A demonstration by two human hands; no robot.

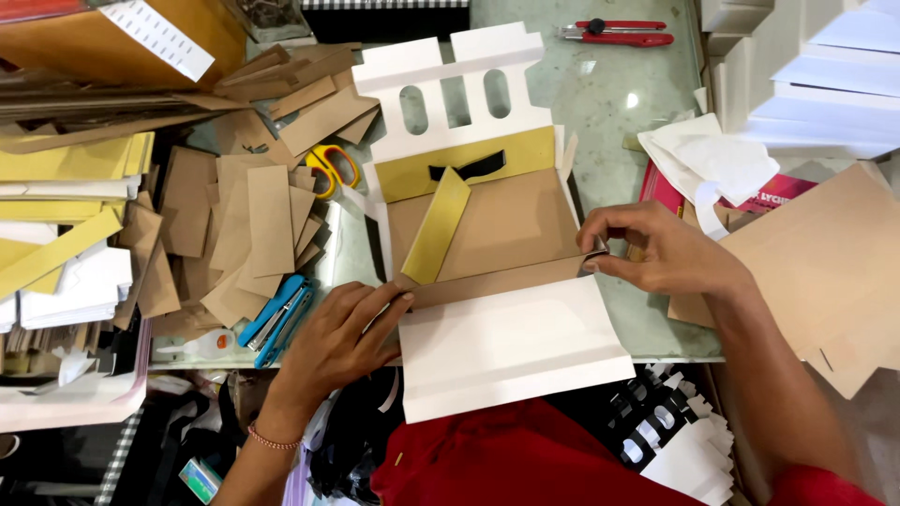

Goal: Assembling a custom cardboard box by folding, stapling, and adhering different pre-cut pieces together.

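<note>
From the head camera, a flat white die-cut carton (pixel 487 187) lies on the glass counter (pixel 619 103). The left hand (pixel 342 337) presses one end of a brown paper strip (pixel 497 281) across it; the right hand (pixel 656 248) pinches the other end. Yellow scissors (pixel 333 169) lie among brown paper offcuts (pixel 253 225).
</note>
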